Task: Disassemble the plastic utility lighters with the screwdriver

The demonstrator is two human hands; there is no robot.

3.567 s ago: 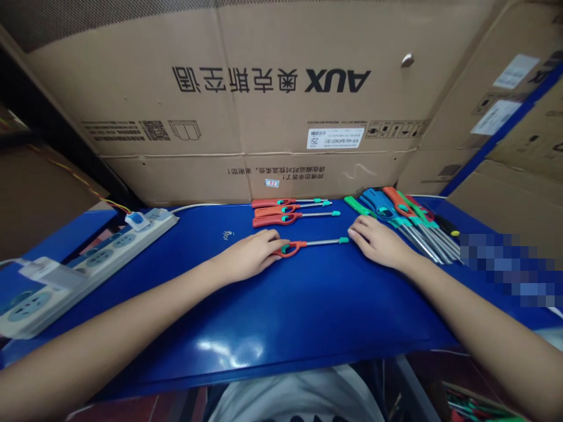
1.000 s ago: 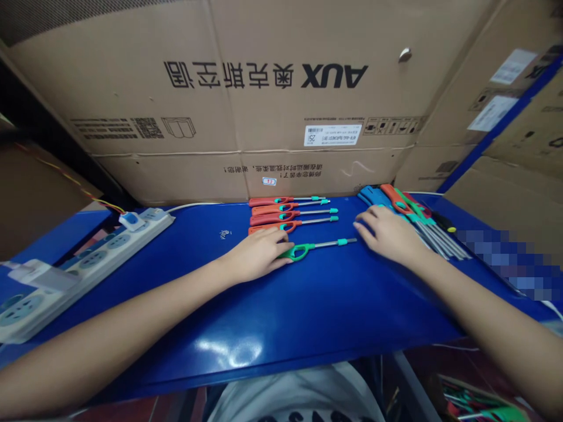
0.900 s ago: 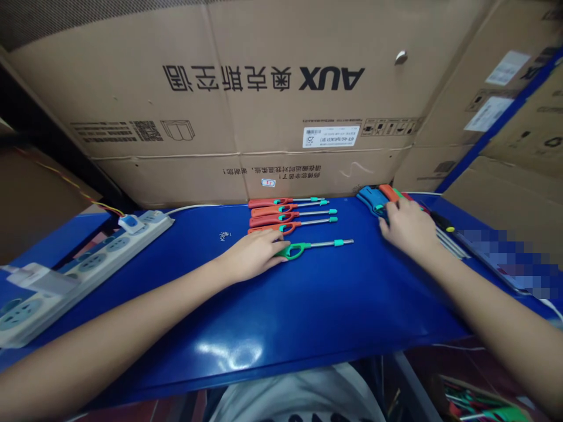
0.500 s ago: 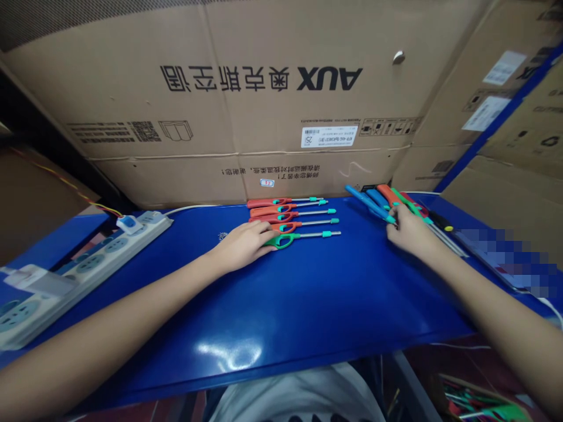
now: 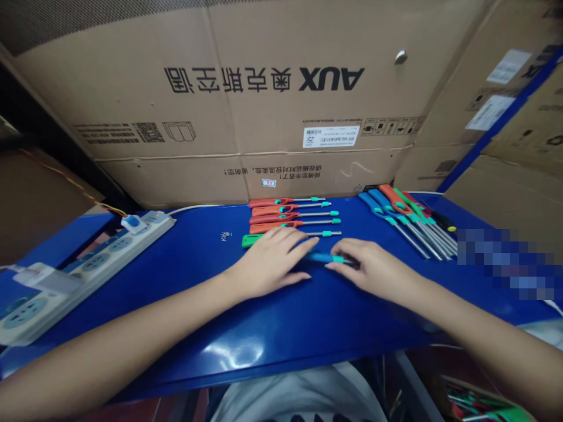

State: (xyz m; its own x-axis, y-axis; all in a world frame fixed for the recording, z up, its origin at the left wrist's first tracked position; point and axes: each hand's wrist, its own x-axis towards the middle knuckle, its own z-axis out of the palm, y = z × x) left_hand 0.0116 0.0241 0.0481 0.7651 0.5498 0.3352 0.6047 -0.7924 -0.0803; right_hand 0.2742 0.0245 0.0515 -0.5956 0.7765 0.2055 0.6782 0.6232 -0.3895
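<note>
My right hand (image 5: 373, 264) pinches a blue long-nosed lighter (image 5: 324, 257) by its metal rod, near the teal collar. The lighter lies roughly level, its handle end reaching under my left hand (image 5: 271, 262). That hand has its thumb and fingers apart, above the handle of a green lighter (image 5: 252, 241), which it partly hides. Beyond it, several red and orange lighters (image 5: 266, 203) lie side by side in a row, rods pointing right. At the right, a fanned group of blue, orange, green and red lighters (image 5: 399, 202) rests with rods toward me.
A white power strip (image 5: 105, 258) with plugs runs along the left of the blue table (image 5: 246, 319). Cardboard panels (image 5: 264, 117) stand behind and at right. Beside the fanned group is a screwdriver with a yellow tip (image 5: 451, 228). A box of lighters (image 5: 479, 404) sits below, right.
My right hand has carried a blue lighter from the right group to the row's front. My left hand has shifted right and nearer, spreading its fingers off the green lighter.
</note>
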